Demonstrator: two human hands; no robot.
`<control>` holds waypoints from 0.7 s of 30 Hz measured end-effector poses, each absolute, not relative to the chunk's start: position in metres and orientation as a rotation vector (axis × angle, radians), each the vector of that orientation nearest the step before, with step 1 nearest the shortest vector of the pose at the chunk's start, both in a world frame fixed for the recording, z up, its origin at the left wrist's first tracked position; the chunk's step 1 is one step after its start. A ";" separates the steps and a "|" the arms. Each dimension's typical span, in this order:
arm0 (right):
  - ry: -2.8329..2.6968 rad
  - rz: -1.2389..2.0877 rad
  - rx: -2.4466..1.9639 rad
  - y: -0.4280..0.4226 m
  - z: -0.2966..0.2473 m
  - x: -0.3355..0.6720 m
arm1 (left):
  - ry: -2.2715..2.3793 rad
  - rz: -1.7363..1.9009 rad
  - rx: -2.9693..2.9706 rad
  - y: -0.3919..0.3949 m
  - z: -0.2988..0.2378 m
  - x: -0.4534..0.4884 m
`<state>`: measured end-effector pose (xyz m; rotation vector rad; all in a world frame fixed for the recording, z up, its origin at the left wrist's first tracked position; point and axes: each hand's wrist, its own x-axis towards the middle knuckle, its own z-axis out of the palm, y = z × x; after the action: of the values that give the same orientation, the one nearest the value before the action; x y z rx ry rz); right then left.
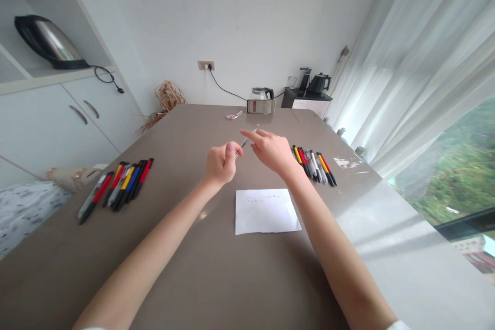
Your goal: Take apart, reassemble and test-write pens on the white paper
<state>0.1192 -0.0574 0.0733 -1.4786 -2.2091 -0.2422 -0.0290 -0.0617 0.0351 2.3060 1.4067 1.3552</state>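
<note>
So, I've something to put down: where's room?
The table is bare between the left pens and left forearm, and between it and the right forearm, nearer than the paper. The right pens crowd their side; left hand and right hand fill the middle.

We list one pen (243,143), slim, pale-barrelled, finer details too small to tell, held aslant, one end in the left hand (223,161), the other by the right hand (273,148).
</note>
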 end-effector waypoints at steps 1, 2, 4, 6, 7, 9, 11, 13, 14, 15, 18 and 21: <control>-2.233 -0.298 -1.498 -0.059 0.071 0.119 | 1.419 1.306 2.359 -0.065 0.038 -0.027; -2.217 -0.338 -1.538 -0.060 0.069 0.119 | 1.425 1.238 2.422 -0.070 0.042 -0.023; -2.107 -0.346 -1.608 -0.059 0.063 0.125 | 1.387 1.038 2.584 -0.082 0.054 -0.013; -1.971 -0.233 -1.591 -0.057 0.058 0.136 | 1.229 0.822 2.818 -0.100 0.070 0.000; -1.880 -0.139 -1.562 -0.057 0.055 0.142 | 1.144 0.721 2.945 -0.110 0.077 0.007; -1.697 0.129 -1.457 -0.059 0.049 0.154 | 1.126 0.601 3.107 -0.133 0.086 0.021; -1.535 0.506 -1.335 -0.067 0.041 0.162 | 1.307 0.508 3.139 -0.157 0.082 0.033; -1.399 0.861 -1.299 -0.078 0.029 0.166 | 1.474 0.345 3.102 -0.179 0.064 0.042; -1.367 0.983 -1.302 -0.084 0.022 0.166 | 1.508 0.264 3.084 -0.188 0.052 0.044; -1.368 1.073 -1.311 -0.089 0.015 0.165 | 1.521 0.223 3.064 -0.195 0.038 0.045; -1.423 1.113 -1.388 -0.099 -0.006 0.162 | 1.447 0.126 3.042 -0.204 0.000 0.044; -1.512 1.038 -1.385 -0.103 -0.021 0.159 | 1.408 0.044 2.987 -0.203 -0.018 0.041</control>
<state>0.1592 -0.1029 -0.0214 -1.3854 -1.5125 1.0381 0.0411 -0.2030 -0.0179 2.9867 1.4082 0.0439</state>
